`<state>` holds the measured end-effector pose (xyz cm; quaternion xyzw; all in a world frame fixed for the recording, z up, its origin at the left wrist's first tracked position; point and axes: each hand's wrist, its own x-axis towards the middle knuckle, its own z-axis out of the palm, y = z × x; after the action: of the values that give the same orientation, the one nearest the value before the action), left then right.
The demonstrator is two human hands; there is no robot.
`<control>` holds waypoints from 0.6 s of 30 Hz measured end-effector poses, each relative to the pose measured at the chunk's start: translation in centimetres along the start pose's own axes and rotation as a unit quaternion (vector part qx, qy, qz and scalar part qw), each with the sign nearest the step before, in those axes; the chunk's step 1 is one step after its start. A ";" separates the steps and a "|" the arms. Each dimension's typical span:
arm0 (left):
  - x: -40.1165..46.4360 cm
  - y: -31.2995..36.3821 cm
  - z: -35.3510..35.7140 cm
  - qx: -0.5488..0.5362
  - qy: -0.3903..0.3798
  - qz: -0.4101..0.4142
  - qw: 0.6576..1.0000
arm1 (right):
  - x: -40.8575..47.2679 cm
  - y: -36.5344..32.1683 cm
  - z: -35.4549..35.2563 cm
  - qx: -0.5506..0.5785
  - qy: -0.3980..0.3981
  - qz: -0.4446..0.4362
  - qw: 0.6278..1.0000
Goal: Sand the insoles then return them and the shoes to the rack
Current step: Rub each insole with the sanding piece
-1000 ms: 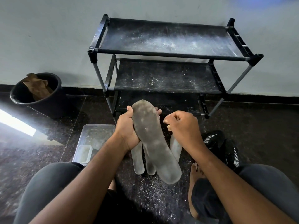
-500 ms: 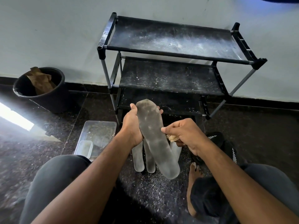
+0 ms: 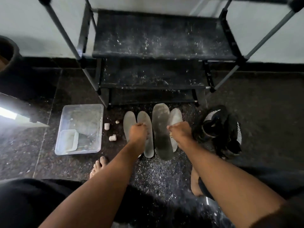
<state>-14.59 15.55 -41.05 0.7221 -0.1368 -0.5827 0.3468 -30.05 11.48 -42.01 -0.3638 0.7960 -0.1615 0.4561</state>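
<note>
Four insoles [image 3: 160,129] lie side by side on the dusty floor [image 3: 164,175] just before the rack [image 3: 158,38], with black shoes [image 3: 218,130] to their right. The left hand [image 3: 138,131] is curled, knuckles up, over the left pair; whether it grips one cannot be told. The right hand [image 3: 180,131] pinches a small tan scrap beside the dark insole.
</note>
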 end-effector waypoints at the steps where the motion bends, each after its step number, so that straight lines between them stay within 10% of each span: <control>1: 0.9 -0.8 0.4 -0.014 -0.001 -0.018 1.000 | 2.6 1.8 1.3 -0.016 0.006 0.015 1.000; 18: 9.6 -5.6 5.7 -0.085 0.018 -0.095 0.992 | 11.0 6.2 7.8 -0.111 0.001 0.059 0.992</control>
<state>-18.40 11.87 -52.41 0.7102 -0.0113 -0.6092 0.3527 -29.70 8.27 -56.52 -0.3644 0.8295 -0.0449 0.4208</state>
